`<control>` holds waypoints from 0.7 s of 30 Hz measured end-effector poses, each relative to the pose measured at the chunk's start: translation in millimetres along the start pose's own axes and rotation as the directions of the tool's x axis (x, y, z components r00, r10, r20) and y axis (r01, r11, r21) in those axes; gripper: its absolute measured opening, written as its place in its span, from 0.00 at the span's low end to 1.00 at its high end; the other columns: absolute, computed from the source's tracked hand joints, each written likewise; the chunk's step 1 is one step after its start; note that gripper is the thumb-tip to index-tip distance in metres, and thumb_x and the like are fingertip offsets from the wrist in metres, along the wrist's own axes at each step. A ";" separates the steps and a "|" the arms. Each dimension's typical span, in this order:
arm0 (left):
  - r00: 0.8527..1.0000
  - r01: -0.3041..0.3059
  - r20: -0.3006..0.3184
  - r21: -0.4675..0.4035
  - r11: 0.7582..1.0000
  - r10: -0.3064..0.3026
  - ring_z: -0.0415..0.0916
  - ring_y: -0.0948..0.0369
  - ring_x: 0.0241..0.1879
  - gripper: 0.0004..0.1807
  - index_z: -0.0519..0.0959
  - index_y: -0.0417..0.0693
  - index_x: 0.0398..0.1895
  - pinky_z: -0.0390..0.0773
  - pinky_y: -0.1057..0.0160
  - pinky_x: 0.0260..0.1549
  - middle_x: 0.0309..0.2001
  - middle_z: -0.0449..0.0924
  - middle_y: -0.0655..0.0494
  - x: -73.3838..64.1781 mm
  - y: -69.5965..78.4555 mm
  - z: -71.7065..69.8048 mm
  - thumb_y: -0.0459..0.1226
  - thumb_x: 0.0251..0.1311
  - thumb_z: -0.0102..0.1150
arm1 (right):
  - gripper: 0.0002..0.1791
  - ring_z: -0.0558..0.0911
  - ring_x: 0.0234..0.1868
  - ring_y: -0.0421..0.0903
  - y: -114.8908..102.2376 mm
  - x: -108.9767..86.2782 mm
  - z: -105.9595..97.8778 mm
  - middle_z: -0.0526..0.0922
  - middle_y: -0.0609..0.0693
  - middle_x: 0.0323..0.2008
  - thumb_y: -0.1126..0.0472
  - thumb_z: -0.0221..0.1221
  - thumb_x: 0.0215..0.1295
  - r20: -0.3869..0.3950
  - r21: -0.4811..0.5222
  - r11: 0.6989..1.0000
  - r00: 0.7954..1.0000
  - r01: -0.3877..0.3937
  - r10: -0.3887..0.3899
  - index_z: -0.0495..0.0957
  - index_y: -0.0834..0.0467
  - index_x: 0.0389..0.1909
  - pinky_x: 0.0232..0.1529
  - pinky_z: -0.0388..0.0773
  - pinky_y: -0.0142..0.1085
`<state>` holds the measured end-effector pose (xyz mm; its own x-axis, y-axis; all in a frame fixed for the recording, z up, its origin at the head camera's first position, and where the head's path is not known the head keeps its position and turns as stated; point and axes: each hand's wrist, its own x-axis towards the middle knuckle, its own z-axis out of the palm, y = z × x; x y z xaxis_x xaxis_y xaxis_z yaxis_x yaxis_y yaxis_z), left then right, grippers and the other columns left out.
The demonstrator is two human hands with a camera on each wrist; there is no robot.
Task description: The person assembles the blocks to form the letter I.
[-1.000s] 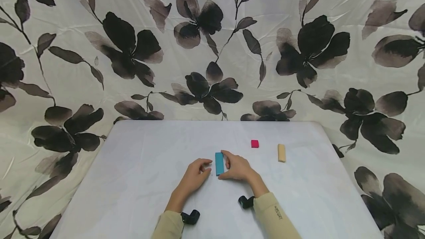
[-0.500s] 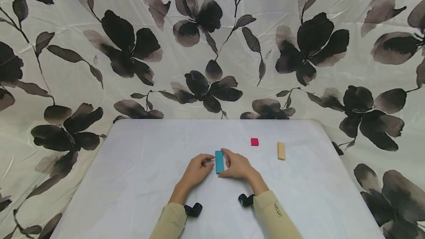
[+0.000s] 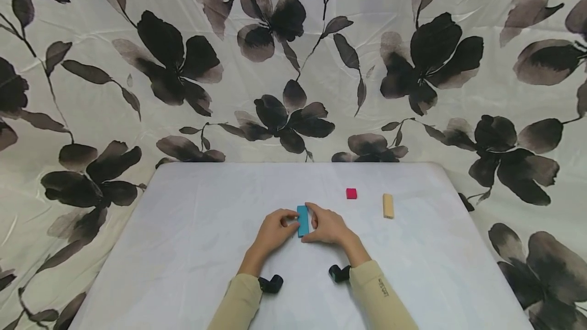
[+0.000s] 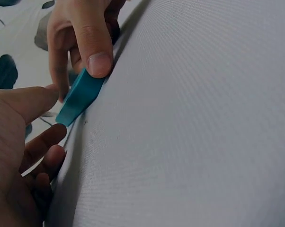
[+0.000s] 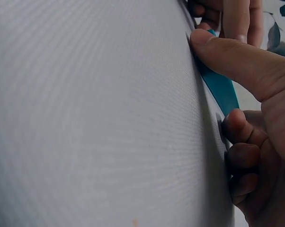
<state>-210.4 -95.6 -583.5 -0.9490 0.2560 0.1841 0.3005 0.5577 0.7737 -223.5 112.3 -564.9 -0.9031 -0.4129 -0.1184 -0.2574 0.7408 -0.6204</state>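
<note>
A blue rectangular block (image 3: 302,221) lies lengthwise away from me on the white table (image 3: 206,269). My right hand (image 3: 327,227) holds it by the ends, index finger at the far end and thumb at the near one. My left hand (image 3: 273,230) is at its left side, thumb tip and index fingertip right at the long edge and slightly apart. In the left wrist view, one end of the block (image 4: 78,101) points into the gap between my left thumb and index finger. The right wrist view shows my right thumb (image 5: 237,59) across the block's edge.
Farther back on the right are a small red cube (image 3: 351,193) and a yellow, wood-coloured block (image 3: 388,205). Behind the table's far edge hangs a floral cloth (image 3: 293,65). Black wrist cameras (image 3: 271,284) sit at both cuffs.
My left hand has moved right and forward until its fingertips reach the blue block. The right hand keeps its hold, and the block stays in place. The head view has tilted slightly.
</note>
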 end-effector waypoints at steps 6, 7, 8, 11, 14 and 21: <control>1.000 -0.011 -0.006 0.015 1.000 0.011 0.67 0.65 0.24 0.13 0.85 0.55 0.45 0.68 0.65 0.24 0.36 0.79 0.63 2.1 0.6 2.7 0.43 0.57 0.69 | 0.54 0.69 0.22 0.39 2.1 -0.7 0.6 0.72 0.41 0.23 0.40 0.75 0.43 -0.008 -0.001 1.000 1.000 0.002 -0.002 0.62 0.53 0.71 0.26 0.64 0.34; 1.000 -0.011 -0.007 0.022 1.000 0.011 0.67 0.65 0.24 0.13 0.85 0.55 0.45 0.68 0.65 0.24 0.36 0.79 0.63 2.6 0.6 2.8 0.44 0.57 0.69 | 0.54 0.69 0.22 0.39 2.3 -0.6 0.9 0.72 0.41 0.23 0.40 0.75 0.43 -0.011 -0.001 1.000 1.000 0.003 -0.003 0.62 0.54 0.71 0.26 0.64 0.35; 1.000 -0.010 -0.010 0.030 0.999 0.011 0.67 0.65 0.24 0.13 0.85 0.56 0.45 0.68 0.65 0.23 0.36 0.79 0.64 3.0 0.4 3.0 0.44 0.57 0.69 | 0.54 0.69 0.22 0.39 2.5 -0.3 1.2 0.72 0.41 0.23 0.40 0.75 0.43 -0.014 0.002 1.000 1.000 0.005 -0.005 0.63 0.54 0.71 0.26 0.65 0.35; 1.000 0.005 -0.021 0.055 0.998 -0.004 0.67 0.66 0.23 0.13 0.85 0.58 0.45 0.68 0.65 0.22 0.37 0.80 0.65 4.3 -1.0 3.7 0.45 0.56 0.70 | 0.53 0.69 0.22 0.39 2.5 0.7 2.2 0.72 0.41 0.23 0.40 0.74 0.43 -0.018 0.005 1.000 1.000 0.007 -0.007 0.63 0.53 0.71 0.27 0.65 0.35; 0.999 0.010 -0.040 0.076 0.997 -0.007 0.67 0.67 0.23 0.12 0.86 0.58 0.44 0.67 0.66 0.22 0.36 0.80 0.65 5.4 -2.3 4.4 0.45 0.56 0.70 | 0.53 0.69 0.23 0.39 1.7 1.5 2.4 0.72 0.41 0.24 0.40 0.74 0.44 -0.017 0.010 1.000 1.000 0.012 -0.012 0.63 0.53 0.71 0.27 0.65 0.35; 0.999 0.003 -0.034 0.060 0.998 -0.001 0.67 0.66 0.22 0.13 0.87 0.57 0.43 0.67 0.65 0.21 0.31 0.77 0.64 6.6 -1.4 5.4 0.46 0.55 0.71 | 0.53 0.69 0.22 0.39 1.3 1.6 0.4 0.72 0.41 0.23 0.41 0.74 0.44 -0.015 -0.001 1.000 1.000 0.005 -0.005 0.63 0.53 0.70 0.26 0.64 0.34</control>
<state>-216.6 -90.4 -586.6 -0.9521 0.2285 0.2032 0.3024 0.6051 0.7365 -225.2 112.4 -566.2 -0.9069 -0.4085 -0.1034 -0.2623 0.7393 -0.6202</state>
